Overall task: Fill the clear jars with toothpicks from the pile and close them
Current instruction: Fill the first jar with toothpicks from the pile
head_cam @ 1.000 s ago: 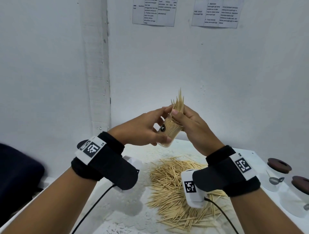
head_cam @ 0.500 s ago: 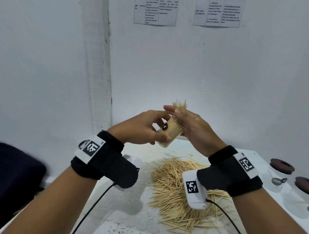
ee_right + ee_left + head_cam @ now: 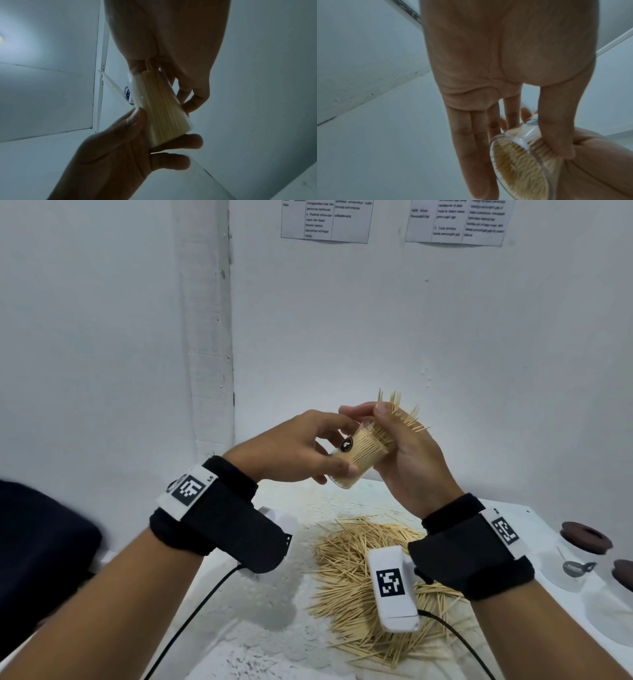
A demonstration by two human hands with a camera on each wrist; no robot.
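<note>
Above the table my left hand (image 3: 337,448) grips a clear jar (image 3: 356,460) packed with toothpicks, thumb on its near side and fingers behind. The jar tilts, its mouth pointing up and to the right. My right hand (image 3: 394,426) cups the mouth and pinches a bunch of toothpicks (image 3: 402,417) whose tips fan out past the rim. In the left wrist view the jar's round base (image 3: 518,162) faces the camera under my thumb (image 3: 556,135). The right wrist view shows the jar's side (image 3: 161,108) between both hands. The loose toothpick pile (image 3: 346,570) lies on the white table below.
Two more clear jars with brown lids (image 3: 586,537) (image 3: 624,574) stand at the table's right edge, a small metal piece (image 3: 577,568) between them. White walls close in behind and on the left. A dark object (image 3: 41,553) sits at the far left.
The bunch stands less far out of the jar than a second ago, and its tips now splay. The jar has tilted further to the right.
</note>
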